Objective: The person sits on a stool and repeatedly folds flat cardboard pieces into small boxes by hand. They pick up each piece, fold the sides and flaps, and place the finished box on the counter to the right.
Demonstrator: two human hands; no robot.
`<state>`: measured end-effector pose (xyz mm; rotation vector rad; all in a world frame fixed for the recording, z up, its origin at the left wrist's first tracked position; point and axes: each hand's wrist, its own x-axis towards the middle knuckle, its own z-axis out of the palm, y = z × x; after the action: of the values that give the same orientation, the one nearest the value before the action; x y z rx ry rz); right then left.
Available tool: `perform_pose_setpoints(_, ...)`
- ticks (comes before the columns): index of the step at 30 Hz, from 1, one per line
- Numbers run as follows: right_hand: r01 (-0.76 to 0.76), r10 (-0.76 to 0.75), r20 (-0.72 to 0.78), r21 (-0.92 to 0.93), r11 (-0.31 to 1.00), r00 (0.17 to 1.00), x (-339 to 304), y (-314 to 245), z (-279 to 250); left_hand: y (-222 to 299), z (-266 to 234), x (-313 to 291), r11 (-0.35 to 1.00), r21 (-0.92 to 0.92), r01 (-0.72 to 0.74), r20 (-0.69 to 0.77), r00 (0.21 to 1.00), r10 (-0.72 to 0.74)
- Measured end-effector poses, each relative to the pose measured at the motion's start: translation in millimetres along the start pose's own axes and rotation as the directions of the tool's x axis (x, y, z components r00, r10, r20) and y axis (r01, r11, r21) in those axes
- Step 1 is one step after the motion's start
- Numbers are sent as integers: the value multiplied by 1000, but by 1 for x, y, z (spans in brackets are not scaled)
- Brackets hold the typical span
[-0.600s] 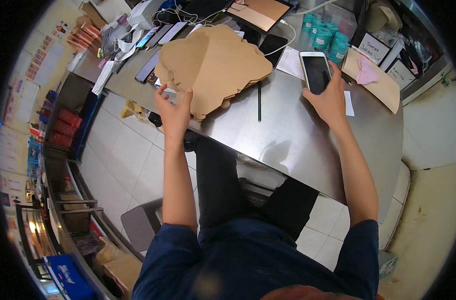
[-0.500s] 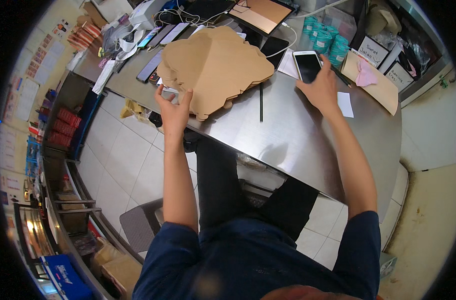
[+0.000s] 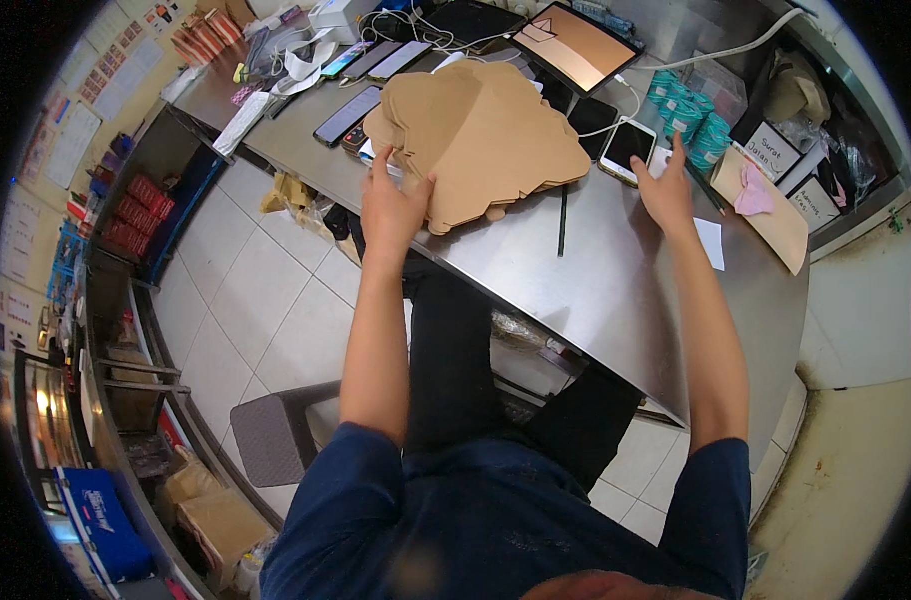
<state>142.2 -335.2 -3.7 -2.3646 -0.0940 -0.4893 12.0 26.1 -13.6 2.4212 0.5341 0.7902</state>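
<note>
A stack of flat brown cardboard cut-outs [image 3: 495,140] with uneven edges lies on the metal table. My left hand [image 3: 393,208] is at its near left corner, thumb and fingers spread apart, the thumb against the cardboard's edge. To the right, a white phone [image 3: 629,152] with a dark screen lies tilted on the table. My right hand [image 3: 667,195] is over its near right side. The thumb rests on the phone's screen, while the index finger stretches away from it, beyond its right edge. A dark pencil-like stick [image 3: 562,225] lies between the stack and my right hand.
Several phones [image 3: 347,114] and tangled white cables line the table's far left. A tablet [image 3: 578,45] stands behind the stack. Teal rolls [image 3: 687,112] and a brown board [image 3: 780,215] with a pink cloth [image 3: 752,190] are at the right. A grey stool [image 3: 273,440] stands lower left.
The view has shifted, so the table appears further right. The white phone has slid left and turned, off the white paper beneath it. My right thumb has come onto its screen.
</note>
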Motion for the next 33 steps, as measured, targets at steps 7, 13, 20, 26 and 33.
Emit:
perform_pose_setpoints(7, 307, -303, -56, 77, 949, 951, -75, -1, -36, 59, -22, -22, 824, 122, -554, 315, 809, 497)
perform_pose_setpoints(13, 272, -260, -86, 190, 943, 962, -92, 0, -44, 52, -26, -5, 811, -34, -584, 398, 737, 547)
perform_pose_setpoints(20, 280, -271, -78, 145, 949, 959, -97, 6, -43, 46, -43, -2, 871, -185, -455, 457, 745, 486)
perform_pose_setpoints(26, 282, -269, -95, 167, 945, 958, -94, 14, -44, 58, -50, -5, 891, -39, -452, 310, 842, 441)
perform_pose_setpoints(33, 234, -226, -70, 153, 960, 972, -90, 16, -45, 61, -68, -2, 918, -252, -305, 283, 884, 371)
